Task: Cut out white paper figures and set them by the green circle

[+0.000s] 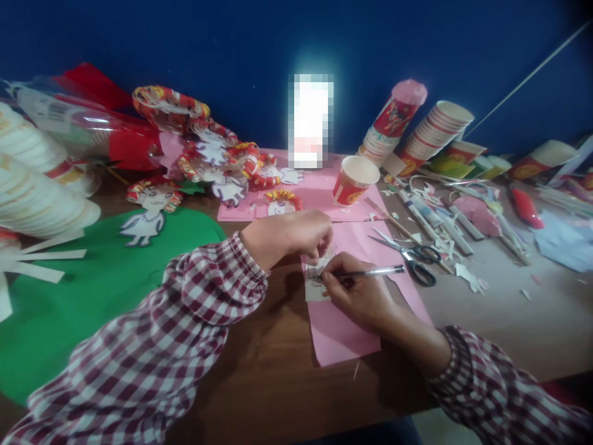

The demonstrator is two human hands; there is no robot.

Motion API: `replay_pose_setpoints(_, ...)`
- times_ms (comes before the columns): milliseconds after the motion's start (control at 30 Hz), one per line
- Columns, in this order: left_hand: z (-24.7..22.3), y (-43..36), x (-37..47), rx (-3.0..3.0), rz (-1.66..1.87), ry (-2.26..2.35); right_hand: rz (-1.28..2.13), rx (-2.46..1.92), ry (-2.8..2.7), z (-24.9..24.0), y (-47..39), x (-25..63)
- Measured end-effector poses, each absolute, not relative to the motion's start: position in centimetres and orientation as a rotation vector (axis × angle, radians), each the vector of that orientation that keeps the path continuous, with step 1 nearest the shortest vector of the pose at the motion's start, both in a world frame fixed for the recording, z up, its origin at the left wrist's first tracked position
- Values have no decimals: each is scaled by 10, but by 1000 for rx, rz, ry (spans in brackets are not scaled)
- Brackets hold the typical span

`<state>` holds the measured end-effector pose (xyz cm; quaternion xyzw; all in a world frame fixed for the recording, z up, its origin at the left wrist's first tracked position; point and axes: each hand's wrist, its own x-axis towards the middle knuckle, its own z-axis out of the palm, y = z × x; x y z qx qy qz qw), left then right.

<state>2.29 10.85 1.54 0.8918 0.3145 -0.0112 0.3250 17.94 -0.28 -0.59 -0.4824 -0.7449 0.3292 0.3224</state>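
Observation:
My right hand (359,293) is closed round a pen (370,271), its tip on a small piece of white paper (315,292) with dark drawn lines. Over the upper part of that paper, my left hand (294,235) is bent with curled fingers, their tips at the paper and partly hidden. The piece lies on a pink sheet (345,340). Just beyond my left hand is a paper doll (279,207) with red and yellow curled hair. Open scissors (410,253) lie right of my right hand.
A red paper cup (354,180) stands behind the hands, near a bright blurred screen (310,120). Stacked cups (435,136), markers (421,216) and scraps are on the right. Paper dolls (147,216), green sheet (185,232) and white cups (41,191) occupy the left.

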Motion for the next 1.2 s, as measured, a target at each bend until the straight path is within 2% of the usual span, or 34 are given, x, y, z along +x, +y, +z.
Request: replay_pose_setpoints(1200, 20, 106, 23, 2333, -51, 844, 938, -1267, -1929, -4, -3, 180)
